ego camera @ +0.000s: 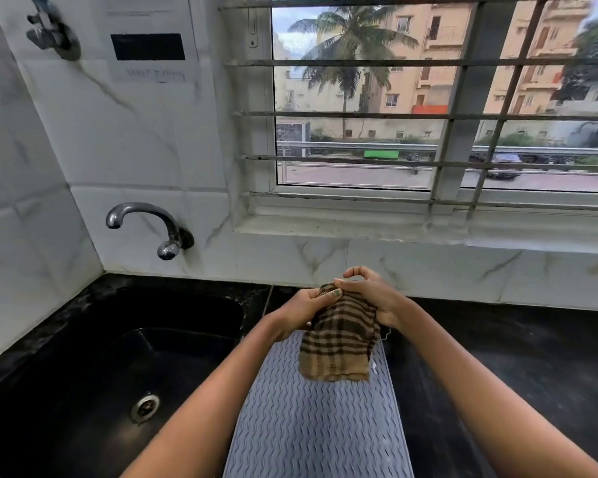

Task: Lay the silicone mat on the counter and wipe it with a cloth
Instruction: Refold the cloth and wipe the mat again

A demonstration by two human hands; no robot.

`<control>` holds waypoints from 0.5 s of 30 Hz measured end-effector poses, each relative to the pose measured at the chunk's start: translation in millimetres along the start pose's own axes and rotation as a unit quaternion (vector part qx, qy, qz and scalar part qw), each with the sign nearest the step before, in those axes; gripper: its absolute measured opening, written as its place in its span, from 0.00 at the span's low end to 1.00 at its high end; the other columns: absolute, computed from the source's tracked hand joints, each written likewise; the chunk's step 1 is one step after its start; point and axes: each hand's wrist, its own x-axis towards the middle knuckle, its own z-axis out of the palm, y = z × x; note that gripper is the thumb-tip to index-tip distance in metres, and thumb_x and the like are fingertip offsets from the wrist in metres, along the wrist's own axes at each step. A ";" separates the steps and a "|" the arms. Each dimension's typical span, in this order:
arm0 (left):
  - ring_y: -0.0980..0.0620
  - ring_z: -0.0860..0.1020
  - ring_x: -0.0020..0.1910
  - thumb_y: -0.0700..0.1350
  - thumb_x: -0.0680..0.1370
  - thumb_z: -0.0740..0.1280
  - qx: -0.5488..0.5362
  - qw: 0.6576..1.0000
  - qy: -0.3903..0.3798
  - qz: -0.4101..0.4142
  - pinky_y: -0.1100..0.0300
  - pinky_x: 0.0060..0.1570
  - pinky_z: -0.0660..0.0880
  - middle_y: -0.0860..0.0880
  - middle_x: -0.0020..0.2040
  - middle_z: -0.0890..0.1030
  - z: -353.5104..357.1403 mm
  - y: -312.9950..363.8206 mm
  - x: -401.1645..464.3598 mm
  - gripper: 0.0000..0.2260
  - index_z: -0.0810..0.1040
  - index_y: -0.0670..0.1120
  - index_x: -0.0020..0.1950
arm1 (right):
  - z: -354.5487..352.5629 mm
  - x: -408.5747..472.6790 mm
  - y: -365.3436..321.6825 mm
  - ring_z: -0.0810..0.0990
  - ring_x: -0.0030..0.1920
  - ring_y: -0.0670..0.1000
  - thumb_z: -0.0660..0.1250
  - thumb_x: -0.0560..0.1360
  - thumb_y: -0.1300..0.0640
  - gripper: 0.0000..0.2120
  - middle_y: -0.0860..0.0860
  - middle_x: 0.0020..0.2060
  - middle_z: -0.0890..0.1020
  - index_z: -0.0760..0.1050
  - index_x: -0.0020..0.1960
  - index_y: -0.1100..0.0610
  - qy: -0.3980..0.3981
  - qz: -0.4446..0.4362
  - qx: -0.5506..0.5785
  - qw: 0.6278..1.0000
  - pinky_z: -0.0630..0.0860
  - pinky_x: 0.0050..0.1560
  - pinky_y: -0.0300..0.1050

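Note:
A grey silicone mat [320, 429] with a wavy ribbed surface lies flat on the black counter [518, 360], just right of the sink. A brown cloth [339, 346] with dark stripes hangs above the mat's far end. My left hand [302, 307] grips the cloth's upper left edge. My right hand [370, 293] pinches its top right part between thumb and fingers. The cloth's lower edge dangles free over the mat; whether it touches the mat I cannot tell.
A black sink [125, 367] with a metal drain [145, 408] sits to the left. A chrome tap [145, 225] juts from the marble-tiled wall above it. A barred window [428, 98] and its sill run behind the counter.

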 end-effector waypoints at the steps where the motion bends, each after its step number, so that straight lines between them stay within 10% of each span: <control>1: 0.55 0.81 0.48 0.59 0.77 0.64 -0.004 1.000 0.007 -0.002 0.59 0.45 0.76 0.50 0.49 0.83 0.7 -0.6 0.3 0.15 0.79 0.50 0.53 | -1.3 -1.0 2.5 0.81 0.44 0.55 0.77 0.67 0.55 0.21 0.60 0.48 0.81 0.72 0.55 0.56 0.005 0.004 0.005 1.000 0.79 0.48 0.52; 8: 0.51 0.79 0.55 0.59 0.78 0.63 -0.026 0.999 0.042 -0.021 0.55 0.51 0.76 0.48 0.55 0.82 -0.3 -10.4 4.4 0.17 0.79 0.50 0.58 | -19.7 -10.7 18.1 0.83 0.46 0.53 0.82 0.57 0.49 0.31 0.55 0.46 0.83 0.76 0.55 0.59 -0.049 0.011 -0.027 0.998 0.81 0.46 0.48; 15: 0.53 0.82 0.51 0.58 0.74 0.68 0.019 1.000 0.018 -0.002 0.60 0.44 0.77 0.50 0.51 0.84 -7.0 -12.4 2.7 0.15 0.81 0.51 0.54 | -23.2 -20.6 13.9 0.84 0.44 0.52 0.78 0.65 0.58 0.16 0.54 0.41 0.85 0.79 0.50 0.59 -0.035 0.011 -0.167 0.985 0.79 0.45 0.45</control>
